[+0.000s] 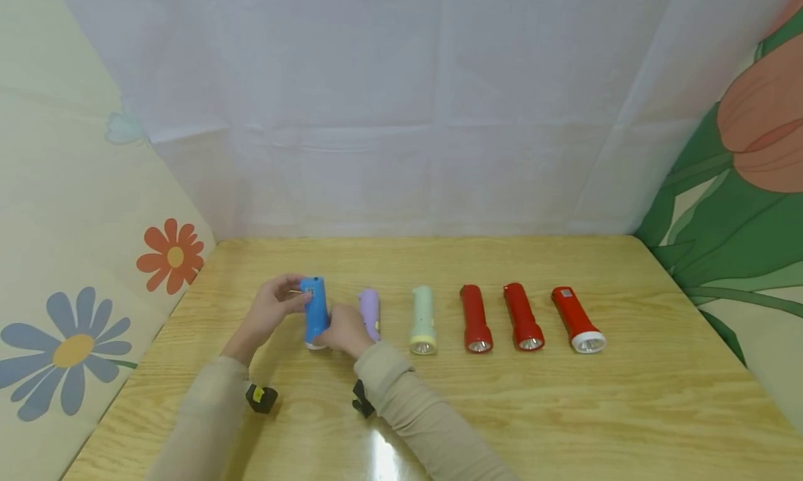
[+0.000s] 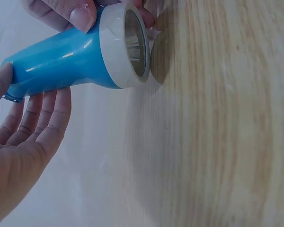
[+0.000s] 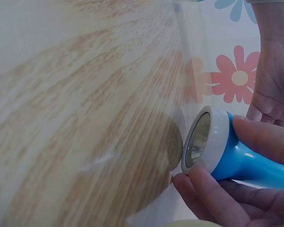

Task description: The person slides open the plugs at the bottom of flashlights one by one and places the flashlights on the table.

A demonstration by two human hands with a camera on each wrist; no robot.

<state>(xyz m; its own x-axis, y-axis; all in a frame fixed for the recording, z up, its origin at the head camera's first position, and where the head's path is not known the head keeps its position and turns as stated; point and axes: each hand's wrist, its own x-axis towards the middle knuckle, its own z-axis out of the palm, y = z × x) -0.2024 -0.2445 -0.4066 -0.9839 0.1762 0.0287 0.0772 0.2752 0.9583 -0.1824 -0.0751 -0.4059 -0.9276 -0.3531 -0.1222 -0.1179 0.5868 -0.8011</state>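
Both hands hold a blue flashlight [image 1: 316,305] with a white head, at the left of the row on the wooden table. My left hand [image 1: 273,312] grips its tail end, thumb on one side and fingers on the other. Near the lamp end, my right hand [image 1: 346,330] holds the body; in the right wrist view its thumb lies on the blue part and its fingertips [image 3: 206,182] are at the white rim [image 3: 217,142]. The lens [image 2: 135,43] sits close over the tabletop in the left wrist view. Just right of the right hand lies a purple flashlight [image 1: 369,304], partly hidden by it.
Further right lie a pale green flashlight [image 1: 423,312], two red ones [image 1: 475,316] and a red one with a white head [image 1: 574,316], lenses toward me. A white cloth [image 1: 401,118] hangs behind the table [image 1: 564,411]. Flower-printed fabric [image 1: 75,188] borders both sides.
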